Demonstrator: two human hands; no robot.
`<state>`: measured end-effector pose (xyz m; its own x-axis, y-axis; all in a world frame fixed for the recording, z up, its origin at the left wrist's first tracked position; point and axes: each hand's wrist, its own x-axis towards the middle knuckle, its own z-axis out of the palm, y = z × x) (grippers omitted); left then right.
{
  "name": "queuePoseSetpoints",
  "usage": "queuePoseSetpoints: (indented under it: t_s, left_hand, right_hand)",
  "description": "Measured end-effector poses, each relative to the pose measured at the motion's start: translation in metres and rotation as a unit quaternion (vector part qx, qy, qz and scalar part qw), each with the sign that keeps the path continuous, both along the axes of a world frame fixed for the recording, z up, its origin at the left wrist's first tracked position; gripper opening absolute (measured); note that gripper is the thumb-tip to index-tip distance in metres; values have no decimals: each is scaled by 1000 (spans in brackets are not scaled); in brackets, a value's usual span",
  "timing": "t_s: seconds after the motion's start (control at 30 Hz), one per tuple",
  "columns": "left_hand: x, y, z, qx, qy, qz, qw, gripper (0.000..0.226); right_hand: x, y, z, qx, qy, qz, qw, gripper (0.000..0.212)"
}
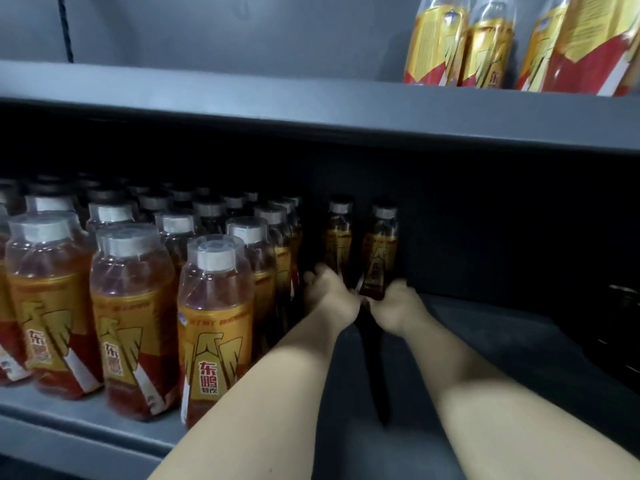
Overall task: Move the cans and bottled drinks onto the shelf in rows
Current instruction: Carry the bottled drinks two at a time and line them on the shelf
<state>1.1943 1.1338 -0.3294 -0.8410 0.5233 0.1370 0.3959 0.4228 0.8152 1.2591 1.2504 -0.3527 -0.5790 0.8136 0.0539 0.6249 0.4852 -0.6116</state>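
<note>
Below, shelf (485,341): grey, dim; bottle rows (135,289) fill left.
Left hand (329,294): we grip left bottle (338,233).
Right hand (398,306): grips right bottle (379,252).

Front-row amber plastic bottles with gold-and-red labels (214,327) are lit from the front. The recess of the grey metal shelf (485,341) is lost in shadow, where two rear bottles (379,251) and the hands (329,292) are dimmed. Edges are bent and softened.

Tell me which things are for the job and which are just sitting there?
For the job: left hand gripping left back bottle; right hand gripping right back bottle; rows of bottles; lower shelf.
Just there: big bottles on the upper shelf; dark thing at right edge, too dim to tell.
</note>
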Motion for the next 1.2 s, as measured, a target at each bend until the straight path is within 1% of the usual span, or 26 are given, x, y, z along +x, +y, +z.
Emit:
queuePoseSetpoints:
  t_s: [0.07, 0.17, 0.33, 0.53, 0.7, 0.87, 1.07, 1.2]
  left_hand:
    - [7, -7, -4, -19, 29, -25, 999, 62]
    - [17, -18, -11, -37, 76, -55, 995, 59]
    - [31, -42, -13, -46, 97, -94, 990, 70]
    - [51, -73, -9, -136, 185, -125, 965, 64]
    - [63, -84, -12, -164, 200, -172, 951, 73]
    - [71, -89, -9, -194, 219, -189, 937, 68]
    - [84, -106, 21, -253, 227, -224, 914, 74]
    - [96, -128, 50, -271, 246, -231, 902, 74]
  right_hand:
    - [13, -13, 5, 20, -14, 11, 1000, 66]
    - [32, -29, 10, 69, -35, 17, 997, 58]
    - [66, -54, 14, 83, -64, 22, 994, 60]
    - [94, -87, 22, 118, -106, 24, 987, 59]
    - [102, -107, 18, 109, -150, 13, 983, 61]
    - [115, -116, 18, 77, -190, 25, 979, 62]
    - [138, -136, 52, 38, -221, 35, 974, 61]
    - [156, -157, 78, 35, -232, 56, 971, 60]
